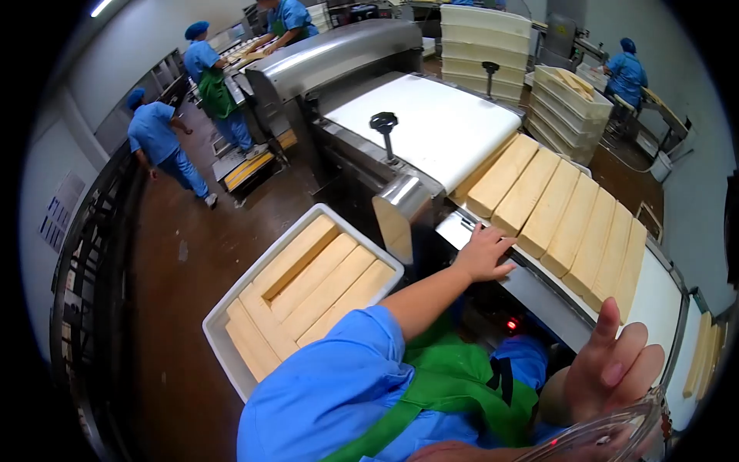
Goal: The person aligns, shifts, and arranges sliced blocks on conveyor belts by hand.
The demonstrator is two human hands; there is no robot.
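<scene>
Beyond the left hand (483,256) stands a conveyor machine (342,58) with a white belt (427,127); to the hand's left sits a crate (218,343) of blocks. Just to its right, a row of pale blocks (570,222) lies side by side on a table (657,286). The step seems to be handling this row; shifting it would call for both palms. The left arm reaches out, fingers spread, clasping nothing. The right hand (616,366), nearer the body, is raised, half-curled; I cannot tell its grip.
</scene>
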